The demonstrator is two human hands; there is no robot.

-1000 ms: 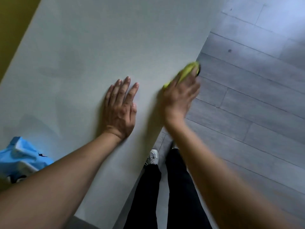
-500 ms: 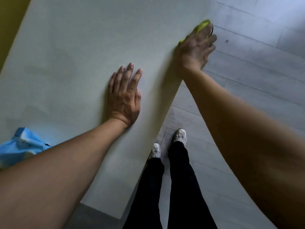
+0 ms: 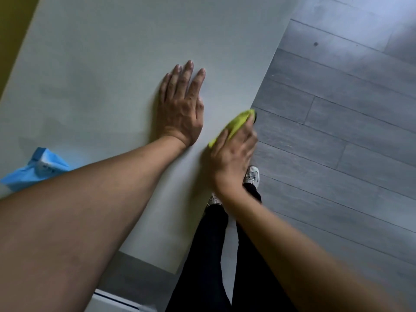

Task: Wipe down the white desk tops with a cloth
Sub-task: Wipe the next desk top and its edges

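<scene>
The right hand [image 3: 233, 152] has slid back along the matte white desk top's [image 3: 112, 75] right edge, gripping the crumpled yellow-green cloth [image 3: 236, 124]. Left hand [image 3: 182, 104] spread flat, bracing. Best overlap strokes along the edge, pressing evenly.

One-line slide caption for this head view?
Right hand wipes white desk top edge with yellow-green cloth; left hand rests flat.

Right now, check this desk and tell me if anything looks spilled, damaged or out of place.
Nothing stands out. The white desk top shows no spill or damage, only faint uneven patches. The left hand rests flat on it, the right hand holds the yellow-green cloth at the desk's edge, and a blue packet lies beside the left forearm.
</scene>
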